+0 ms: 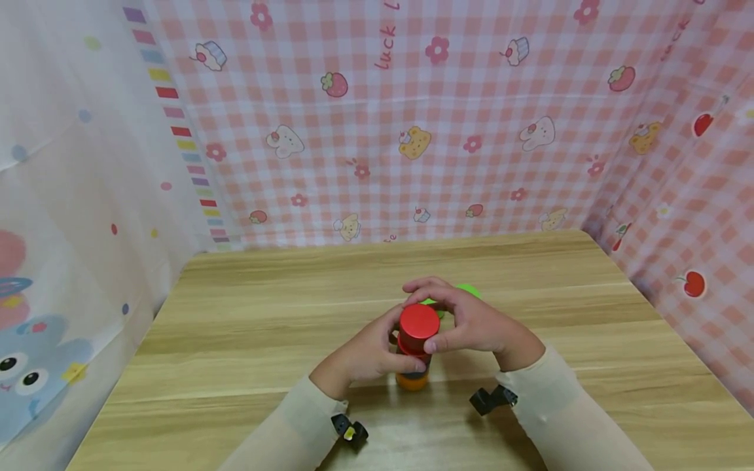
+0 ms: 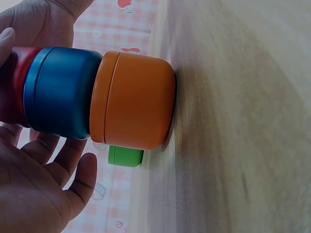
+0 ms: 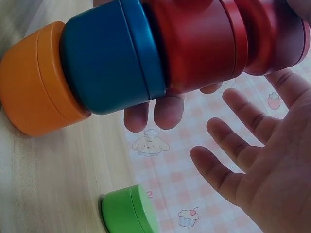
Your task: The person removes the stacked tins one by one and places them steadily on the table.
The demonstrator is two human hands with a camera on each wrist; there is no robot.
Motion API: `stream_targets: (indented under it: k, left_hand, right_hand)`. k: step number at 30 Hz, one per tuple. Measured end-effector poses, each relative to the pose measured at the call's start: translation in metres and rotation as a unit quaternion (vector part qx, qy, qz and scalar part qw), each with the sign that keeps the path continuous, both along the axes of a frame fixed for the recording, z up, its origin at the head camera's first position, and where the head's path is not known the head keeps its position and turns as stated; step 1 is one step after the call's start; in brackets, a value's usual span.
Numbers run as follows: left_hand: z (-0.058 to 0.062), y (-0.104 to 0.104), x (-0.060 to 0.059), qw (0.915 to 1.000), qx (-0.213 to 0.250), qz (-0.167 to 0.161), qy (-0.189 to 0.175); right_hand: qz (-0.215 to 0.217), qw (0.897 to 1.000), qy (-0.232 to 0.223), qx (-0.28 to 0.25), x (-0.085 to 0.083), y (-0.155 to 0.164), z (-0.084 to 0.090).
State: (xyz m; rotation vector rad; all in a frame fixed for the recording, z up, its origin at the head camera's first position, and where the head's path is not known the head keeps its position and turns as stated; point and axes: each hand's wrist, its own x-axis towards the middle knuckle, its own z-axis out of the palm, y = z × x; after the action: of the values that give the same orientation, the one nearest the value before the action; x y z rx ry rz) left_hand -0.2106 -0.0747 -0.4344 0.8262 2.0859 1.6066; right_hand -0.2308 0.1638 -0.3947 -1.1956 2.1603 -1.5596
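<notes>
A cloth-screened tabletop (image 1: 253,307) set-up is being shown; whether in a home or a studio cannot be told. The wood-grain surface is being closed in at the far side by a pink-checked cloth (image 1: 377,144) with strawberries (image 1: 336,85) and cupcakes (image 1: 213,56), at the right by another checked cloth (image 1: 707,209) with cherries (image 1: 695,284), and at the left by a white cloth (image 1: 76,176) with coloured dots (image 1: 85,116) and a blue cartoon figure (image 1: 50,337). A nursery-like look is being lent by the prints; recording is being suggested by black wrist cameras (image 1: 350,432).

The person wears cream sleeves (image 1: 294,425) with small black wrist devices (image 1: 358,436), the left one showing yellow.
</notes>
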Motion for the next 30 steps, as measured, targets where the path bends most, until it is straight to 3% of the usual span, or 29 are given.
stream_targets:
  k: [30]
  left_hand:
    - [0.001, 0.001, 0.001, 0.9999, -0.001, -0.001, -0.015]
  right_hand:
    - [-0.019, 1.000, 0.018, -0.013, -0.006, 0.012, 0.003]
